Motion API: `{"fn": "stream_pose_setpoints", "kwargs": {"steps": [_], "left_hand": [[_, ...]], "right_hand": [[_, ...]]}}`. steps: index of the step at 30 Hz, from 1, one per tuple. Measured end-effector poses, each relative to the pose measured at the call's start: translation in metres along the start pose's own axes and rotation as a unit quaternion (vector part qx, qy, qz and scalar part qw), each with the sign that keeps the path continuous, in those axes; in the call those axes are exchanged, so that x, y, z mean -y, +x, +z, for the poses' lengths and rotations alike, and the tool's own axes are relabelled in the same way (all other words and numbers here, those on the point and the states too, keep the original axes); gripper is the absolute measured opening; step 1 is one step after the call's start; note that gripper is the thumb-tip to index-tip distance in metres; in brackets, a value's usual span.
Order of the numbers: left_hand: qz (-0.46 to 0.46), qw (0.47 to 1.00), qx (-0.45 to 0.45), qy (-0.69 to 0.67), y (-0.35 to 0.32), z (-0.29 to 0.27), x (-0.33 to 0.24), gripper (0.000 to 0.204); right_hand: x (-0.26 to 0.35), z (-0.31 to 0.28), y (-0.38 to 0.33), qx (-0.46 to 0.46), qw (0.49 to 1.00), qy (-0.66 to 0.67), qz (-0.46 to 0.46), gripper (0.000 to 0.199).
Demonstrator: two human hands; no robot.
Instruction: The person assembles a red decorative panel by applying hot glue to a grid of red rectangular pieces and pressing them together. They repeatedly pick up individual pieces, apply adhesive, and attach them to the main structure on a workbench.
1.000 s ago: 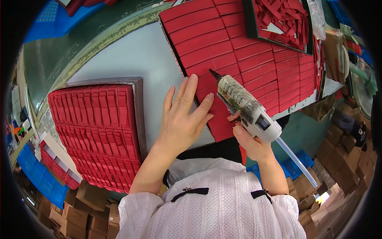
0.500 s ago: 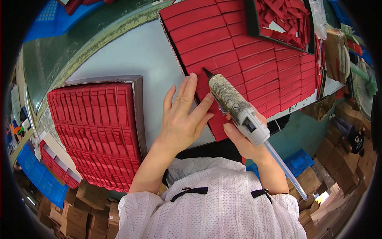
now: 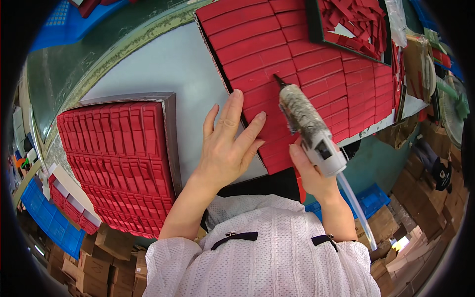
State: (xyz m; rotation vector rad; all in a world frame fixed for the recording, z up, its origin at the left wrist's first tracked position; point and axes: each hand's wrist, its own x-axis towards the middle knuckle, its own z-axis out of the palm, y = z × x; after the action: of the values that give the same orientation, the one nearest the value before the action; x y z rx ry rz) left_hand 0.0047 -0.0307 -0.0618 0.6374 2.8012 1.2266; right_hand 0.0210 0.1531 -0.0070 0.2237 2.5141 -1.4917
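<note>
One glue gun [image 3: 309,127], two hands

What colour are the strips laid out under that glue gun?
Red; the strips show best in the head view, beneath the glue gun.

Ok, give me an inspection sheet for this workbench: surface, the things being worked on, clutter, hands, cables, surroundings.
Surface: pale grey table, bare in the middle.
Job's things: glue gun, nozzle down on the board of red strips; a glue stick pokes out of its back.
Clutter: tray of red boxes at left; tray of loose red pieces at top right.
Hands: left hand flat, fingers spread over the board's edge; right hand gripping the glue gun.
Cables: nothing seen.
Surroundings: blue crates and cardboard boxes on the floor below.
</note>
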Motion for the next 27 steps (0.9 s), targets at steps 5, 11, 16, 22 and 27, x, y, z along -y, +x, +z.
{"fn": "stream_pose_setpoints", "kwargs": {"steps": [5,11,16,22,27], "left_hand": [[0.005,1.000,0.001,-0.004,0.001,0.000,0.000,0.047],[0.001,1.000,-0.008,-0.014,-0.004,-0.001,0.003,0.040],[0.003,0.999,-0.025,-0.030,-0.006,0.006,0.004,0.041],[-0.003,0.999,-0.029,-0.034,-0.006,0.005,0.002,0.039],[-0.002,0.999,-0.031,-0.033,-0.006,0.006,0.003,0.039]], "right_hand": [[0.001,0.000,-0.004,0.062,0.990,0.116,0.047,0.022],[-0.013,-0.019,-0.017,0.049,0.934,0.319,0.156,0.043],[-0.013,-0.008,-0.028,0.026,0.955,0.273,0.111,0.023],[-0.008,0.000,-0.011,0.046,0.996,-0.007,-0.072,0.022],[-0.010,-0.006,-0.013,-0.006,0.996,-0.058,-0.069,0.020]]}}
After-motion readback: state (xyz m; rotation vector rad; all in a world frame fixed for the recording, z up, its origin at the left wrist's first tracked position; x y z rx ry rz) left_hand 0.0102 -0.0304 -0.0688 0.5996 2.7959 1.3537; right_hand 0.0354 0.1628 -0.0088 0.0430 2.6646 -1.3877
